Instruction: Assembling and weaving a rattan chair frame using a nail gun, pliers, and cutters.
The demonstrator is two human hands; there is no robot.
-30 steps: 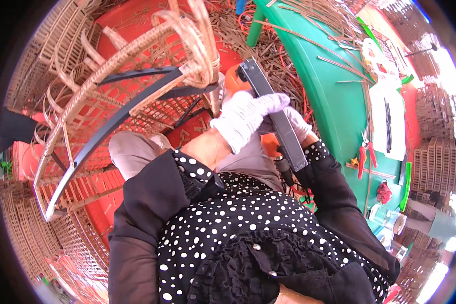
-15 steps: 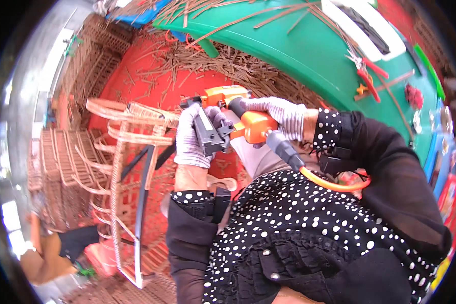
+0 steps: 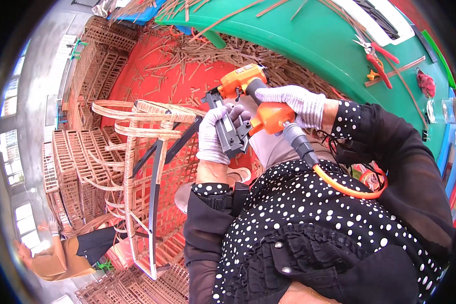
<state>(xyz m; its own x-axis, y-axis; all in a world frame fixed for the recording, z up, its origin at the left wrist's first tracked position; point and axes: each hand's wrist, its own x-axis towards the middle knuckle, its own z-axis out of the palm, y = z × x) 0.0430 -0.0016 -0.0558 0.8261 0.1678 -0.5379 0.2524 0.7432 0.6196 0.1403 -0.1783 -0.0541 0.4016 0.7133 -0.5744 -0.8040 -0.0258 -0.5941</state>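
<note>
An orange pneumatic nail gun sits between both gloved hands in front of my chest. My right hand is wrapped around its orange grip, from which an orange air hose curls down over my dotted blouse. My left hand clasps the gun's dark grey magazine from below. Just left of the hands stands a half-woven rattan chair frame with black metal bars, untouched by either hand.
A green table lies to the upper right with red-handled pliers, a glass jar and loose cane strips. Cane offcuts litter the red floor. Stacked rattan frames fill the left. Another person is at lower left.
My head turned, so the view swung from the chair frame toward the floor and table. The nail gun came into full view, and my left hand stayed closed on its magazine.
</note>
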